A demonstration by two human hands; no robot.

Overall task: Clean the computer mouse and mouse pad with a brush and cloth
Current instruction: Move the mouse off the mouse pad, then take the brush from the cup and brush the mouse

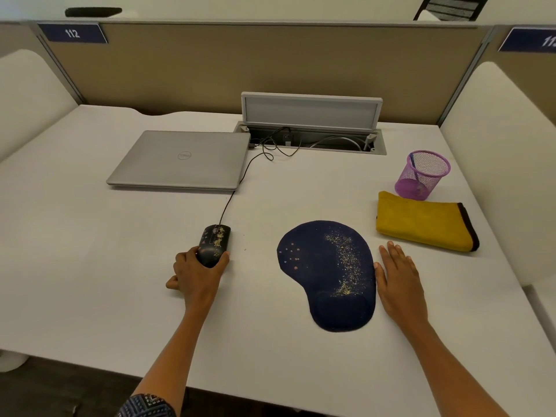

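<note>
Counting outward from the mouse pad [328, 275], a dark blue one with a wrist rest at its near end, the white desk [90, 236] carries one of each thing: one black mouse [214, 243] well to the pad's left, one closed grey laptop [180, 159] beyond and to the left, one folded yellow cloth [424, 225] with a dark edge just beyond the pad's right side, and one purple mesh cup [424, 174] behind that cloth. Two hands are in view. The left hand [197, 273] grasps the near end of the mouse, fingers curled round its sides. The right hand [398, 279] lies flat and released on the desk, fingers straight, its thumb side touching the pad's right edge. Pale specks are scattered in a band down the right half of the pad, a few pinkish dots sit on its left half, and more specks cover the top of the mouse. A thin blue stick [415, 168] leans inside the cup; what it is cannot be made out through the mesh. One black cord [237, 188] runs from the mouse past the laptop's right edge to an open cable hatch [310, 136] beyond the pad. Two blue number signs hang on the divider behind; the left one [72, 33] reads 112, the right one [532, 40] is cut off by the frame.
</note>
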